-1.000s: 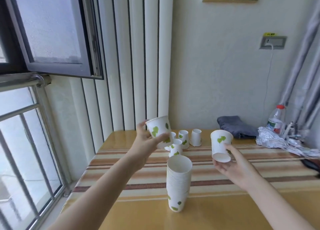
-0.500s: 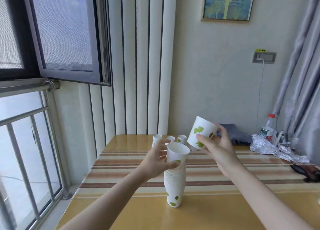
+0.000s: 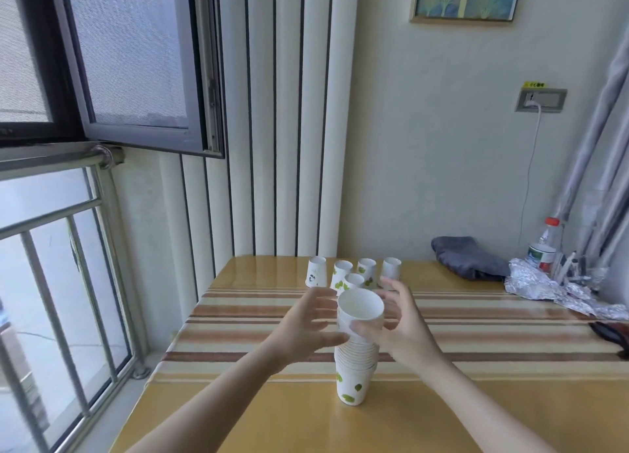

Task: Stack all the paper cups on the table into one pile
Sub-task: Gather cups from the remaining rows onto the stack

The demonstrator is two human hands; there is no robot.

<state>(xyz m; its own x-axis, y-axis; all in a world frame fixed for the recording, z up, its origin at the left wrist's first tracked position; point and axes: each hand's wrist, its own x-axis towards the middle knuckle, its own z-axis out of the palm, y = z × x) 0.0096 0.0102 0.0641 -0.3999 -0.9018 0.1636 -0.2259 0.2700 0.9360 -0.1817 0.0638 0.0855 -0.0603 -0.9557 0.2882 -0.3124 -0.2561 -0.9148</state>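
While both hands flank the upright stack (image 3: 355,350), left hand (image 3: 308,328) open with fingers spread, right hand (image 3: 396,323) loosely cupping its top cup, five loose cups (image 3: 352,275) (inverted) stand just beyond the stack, roughly equidistant from either hand

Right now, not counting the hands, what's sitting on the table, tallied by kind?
Loose upside-down paper cups: 5
Stack of paper cups: 1
Grey cloth: 1
Plastic bottle: 1
Crumpled foil: 1
Total: 9
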